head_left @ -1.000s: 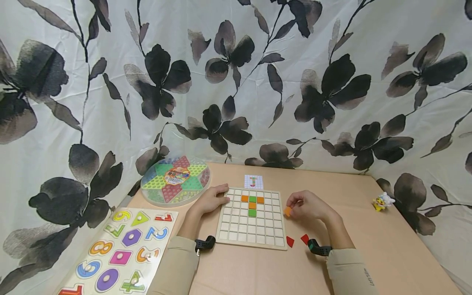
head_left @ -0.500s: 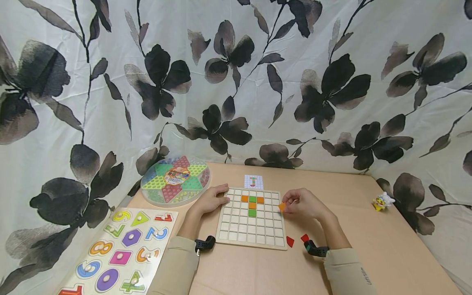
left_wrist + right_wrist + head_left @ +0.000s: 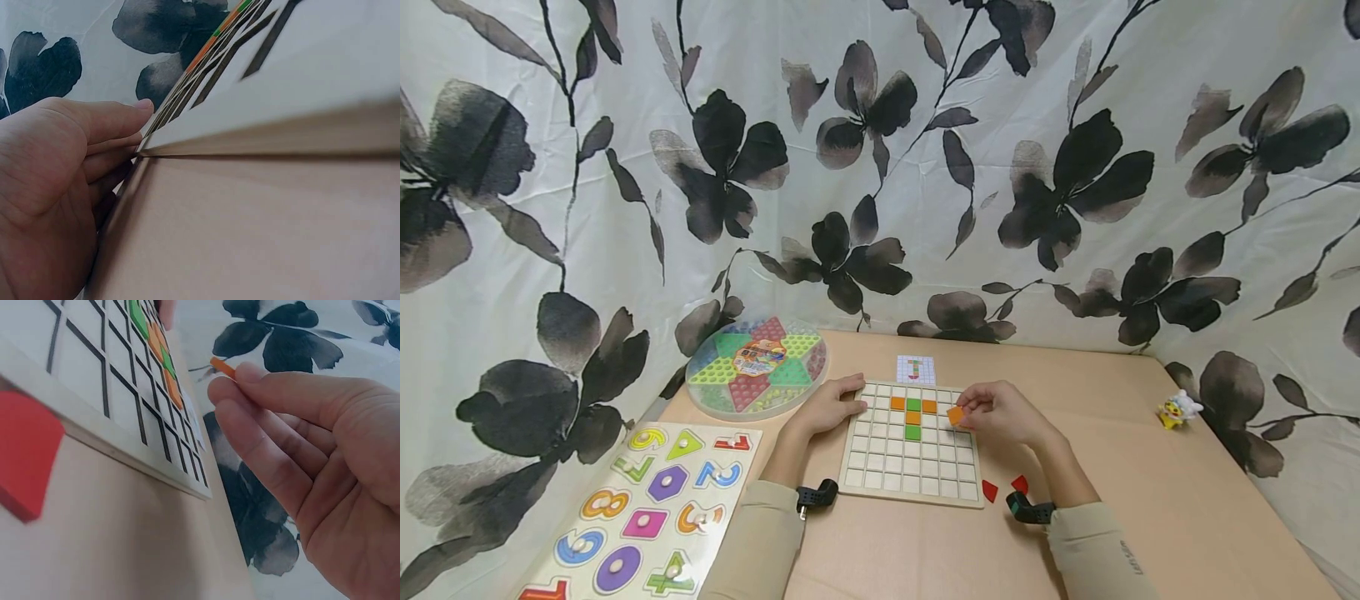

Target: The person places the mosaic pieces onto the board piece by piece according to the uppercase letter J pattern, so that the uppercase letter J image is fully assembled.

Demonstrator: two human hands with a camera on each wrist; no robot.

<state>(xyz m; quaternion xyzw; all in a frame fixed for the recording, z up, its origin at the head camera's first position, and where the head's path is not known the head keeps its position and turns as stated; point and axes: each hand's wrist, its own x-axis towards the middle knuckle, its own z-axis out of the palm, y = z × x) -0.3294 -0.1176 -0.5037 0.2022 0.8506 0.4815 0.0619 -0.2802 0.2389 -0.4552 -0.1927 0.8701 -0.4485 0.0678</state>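
A square wooden grid board (image 3: 872, 459) with white cells lies on the table. Orange and green square tiles (image 3: 913, 432) form a T shape in its upper part. At the board's left edge my left hand (image 3: 825, 407) holds on, thumb above and fingers along the side, as the left wrist view (image 3: 47, 169) shows. My right hand (image 3: 1006, 411) pinches an orange tile (image 3: 955, 416) between thumb and fingertips, above the board's right columns. That tile (image 3: 223, 367) appears edge-on in the right wrist view, raised off the board.
Two red pieces (image 3: 990, 492) lie by the board's lower right corner. Behind the board is a small pattern card (image 3: 928, 371). A round Chinese checkers board (image 3: 760, 408) and a number puzzle board (image 3: 643, 475) are on the left. A small yellow-and-white toy (image 3: 1178, 411) stands far right.
My right hand has moved left with the orange tile, from beside the board's right edge to over its right columns. My left hand stays in place.
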